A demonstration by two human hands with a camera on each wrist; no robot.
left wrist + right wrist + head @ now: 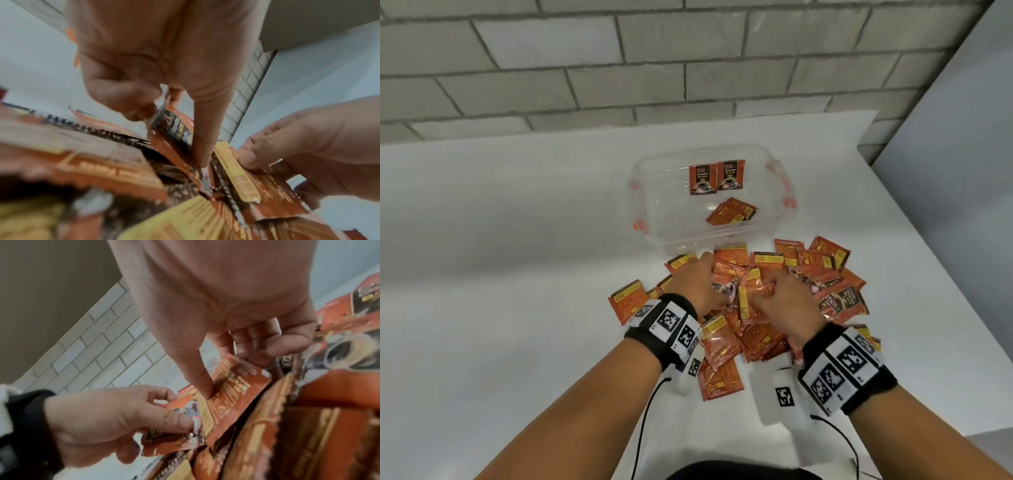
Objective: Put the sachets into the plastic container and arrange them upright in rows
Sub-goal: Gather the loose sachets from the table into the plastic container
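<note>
A clear plastic container [654, 205] stands on the white table beyond a loose pile of orange sachets [822, 270]. Inside it, two sachets [715, 176] stand upright against the far wall and one sachet [731, 212] lies flat on the bottom. Both hands are down in the pile. My left hand [707, 274] pinches a sachet [174, 128] between thumb and fingers and tilts it up on its edge. My right hand [774, 291] grips another sachet [236, 386], thumb pressed on its printed back, fingers curled behind it. The two held sachets sit close together.
A grey brick wall [619, 68] runs behind the table [517, 240]. The table's right edge [928, 260] lies close to the pile, with a grey panel [962, 154] beyond it. Cables hang from both wristbands near the front edge.
</note>
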